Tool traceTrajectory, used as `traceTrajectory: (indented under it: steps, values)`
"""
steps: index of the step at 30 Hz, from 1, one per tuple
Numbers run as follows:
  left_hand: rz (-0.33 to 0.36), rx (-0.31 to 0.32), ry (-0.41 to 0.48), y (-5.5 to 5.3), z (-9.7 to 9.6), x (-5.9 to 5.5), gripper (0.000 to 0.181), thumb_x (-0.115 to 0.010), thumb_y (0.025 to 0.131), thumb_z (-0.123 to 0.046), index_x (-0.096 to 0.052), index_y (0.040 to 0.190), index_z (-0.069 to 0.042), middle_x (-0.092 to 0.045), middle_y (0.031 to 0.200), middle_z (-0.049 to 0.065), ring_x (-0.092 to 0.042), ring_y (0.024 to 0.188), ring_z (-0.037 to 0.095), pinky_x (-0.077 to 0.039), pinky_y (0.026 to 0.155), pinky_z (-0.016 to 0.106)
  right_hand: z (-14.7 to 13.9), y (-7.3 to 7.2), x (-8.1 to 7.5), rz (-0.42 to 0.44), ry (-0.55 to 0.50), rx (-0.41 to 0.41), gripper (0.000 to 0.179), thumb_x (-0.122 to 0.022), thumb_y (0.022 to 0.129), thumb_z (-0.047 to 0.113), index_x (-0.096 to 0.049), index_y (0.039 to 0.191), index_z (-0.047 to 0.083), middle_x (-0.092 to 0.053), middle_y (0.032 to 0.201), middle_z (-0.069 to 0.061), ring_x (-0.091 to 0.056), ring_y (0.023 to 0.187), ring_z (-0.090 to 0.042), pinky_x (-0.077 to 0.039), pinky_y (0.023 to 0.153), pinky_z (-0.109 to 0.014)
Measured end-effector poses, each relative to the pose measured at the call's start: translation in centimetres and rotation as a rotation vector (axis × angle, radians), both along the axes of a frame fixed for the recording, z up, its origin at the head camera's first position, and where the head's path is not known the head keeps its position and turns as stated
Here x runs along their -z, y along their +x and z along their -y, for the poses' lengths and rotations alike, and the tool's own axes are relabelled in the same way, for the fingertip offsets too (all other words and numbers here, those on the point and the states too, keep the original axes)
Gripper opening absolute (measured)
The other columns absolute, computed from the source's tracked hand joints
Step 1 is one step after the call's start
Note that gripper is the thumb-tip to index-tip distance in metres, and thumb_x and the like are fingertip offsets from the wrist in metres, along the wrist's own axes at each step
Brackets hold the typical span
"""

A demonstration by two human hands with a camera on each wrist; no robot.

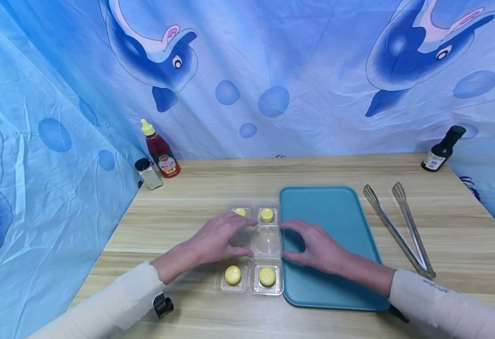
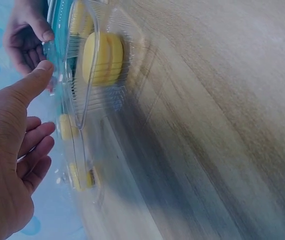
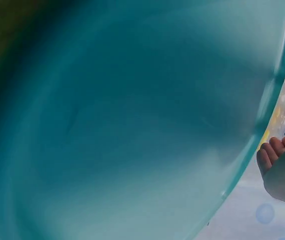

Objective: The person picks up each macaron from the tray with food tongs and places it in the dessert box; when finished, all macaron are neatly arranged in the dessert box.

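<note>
Clear plastic boxes stand in two side-by-side columns, with a yellow macaron in each of several compartments. Between the right column's two macarons lies a clear section with a round dome. My left hand reaches over the left column, thumb and fingers spread, fingertips at the dome section's left edge. Opposite it, my right hand arches over the tray's edge, thumb and forefinger apart at the section's right side. In the left wrist view, a macaron shows through the plastic beside the left thumb.
A teal tray lies right of the boxes, under the right hand. Metal tongs rest farther right. A red sauce bottle and a shaker stand at back left, a dark bottle at back right.
</note>
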State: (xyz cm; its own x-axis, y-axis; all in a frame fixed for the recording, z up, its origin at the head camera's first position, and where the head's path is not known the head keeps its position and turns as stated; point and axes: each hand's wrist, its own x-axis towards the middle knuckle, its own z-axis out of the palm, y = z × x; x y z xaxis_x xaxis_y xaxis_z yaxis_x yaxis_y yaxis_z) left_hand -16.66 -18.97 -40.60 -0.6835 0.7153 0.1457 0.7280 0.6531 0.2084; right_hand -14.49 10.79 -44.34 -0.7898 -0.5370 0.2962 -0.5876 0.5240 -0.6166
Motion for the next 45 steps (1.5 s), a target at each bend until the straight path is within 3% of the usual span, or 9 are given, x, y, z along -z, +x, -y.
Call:
traceTrajectory:
  steps: [9, 13, 22, 26, 31, 38, 45]
  values:
    - [-0.031, -0.007, 0.093, 0.1, -0.2, -0.2, 0.084, -0.092, 0.080, -0.051, -0.061, 0.148, -0.012, -0.061, 0.147, 0.008, -0.059, 0.133, 0.027, -0.054, 0.108, 0.049, -0.1, 0.1, -0.9, -0.020, -0.094, -0.013, 0.068, -0.094, 0.083, 0.019, -0.064, 0.141, 0.004, -0.069, 0.140, -0.010, -0.067, 0.126, -0.030, -0.057, 0.104, -0.050]
    - [-0.052, 0.008, 0.147, 0.1, -0.2, -0.3, 0.086, -0.091, 0.081, -0.051, -0.060, 0.150, -0.012, -0.061, 0.147, 0.006, -0.059, 0.133, 0.024, -0.053, 0.109, 0.046, -0.3, 0.2, -1.2, -0.027, -0.167, -0.033, 0.067, -0.094, 0.082, 0.012, -0.064, 0.142, 0.004, -0.068, 0.139, -0.013, -0.070, 0.117, -0.032, -0.060, 0.097, -0.051]
    - [-0.062, 0.112, 0.317, -0.2, -0.1, -0.6, 0.084, -0.093, 0.081, -0.040, -0.058, 0.149, -0.007, -0.061, 0.147, 0.003, -0.062, 0.130, 0.020, -0.051, 0.113, 0.040, -0.5, 0.2, -1.7, 0.014, -0.288, -0.055, 0.069, -0.092, 0.083, 0.005, -0.062, 0.144, 0.008, -0.067, 0.141, -0.012, -0.071, 0.118, -0.024, -0.057, 0.104, -0.044]
    - [-0.086, 0.147, 0.349, -0.4, 0.0, -0.8, 0.082, -0.093, 0.082, -0.038, -0.057, 0.149, -0.006, -0.062, 0.147, 0.004, -0.065, 0.126, 0.017, -0.051, 0.111, 0.035, -0.3, 0.2, -2.2, 0.089, -0.375, -0.090, 0.071, -0.090, 0.083, -0.001, -0.060, 0.147, 0.007, -0.064, 0.145, -0.016, -0.070, 0.120, -0.033, -0.055, 0.107, -0.045]
    - [-0.131, 0.173, 0.370, -0.5, 0.0, -1.0, 0.082, -0.094, 0.082, -0.037, -0.058, 0.149, -0.007, -0.063, 0.145, 0.005, -0.066, 0.122, 0.017, -0.054, 0.108, 0.034, -0.2, 0.3, -3.0, 0.265, -0.483, -0.077, 0.067, -0.084, 0.089, -0.002, -0.058, 0.150, 0.005, -0.064, 0.144, -0.019, -0.068, 0.120, -0.044, -0.058, 0.102, -0.046]
    - [-0.228, 0.235, 0.354, -0.6, -0.6, -1.4, 0.085, -0.097, 0.078, -0.034, -0.058, 0.148, -0.005, -0.062, 0.142, 0.009, -0.065, 0.125, 0.022, -0.054, 0.109, 0.034, 0.3, 0.1, -3.8, 0.434, -0.540, 0.071, 0.045, -0.077, 0.096, 0.000, -0.066, 0.139, 0.000, -0.072, 0.120, -0.021, -0.077, 0.098, -0.033, -0.064, 0.084, -0.031]
    - [-0.244, 0.284, 0.330, -0.8, -1.0, -1.6, 0.087, -0.100, 0.074, -0.028, -0.059, 0.147, -0.004, -0.061, 0.141, 0.009, -0.063, 0.128, 0.024, -0.052, 0.110, 0.032, 0.6, -0.2, -4.1, 0.466, -0.576, 0.113, 0.023, -0.075, 0.096, -0.003, -0.072, 0.118, -0.009, -0.072, 0.108, -0.032, -0.077, 0.079, -0.027, -0.066, 0.077, -0.041]
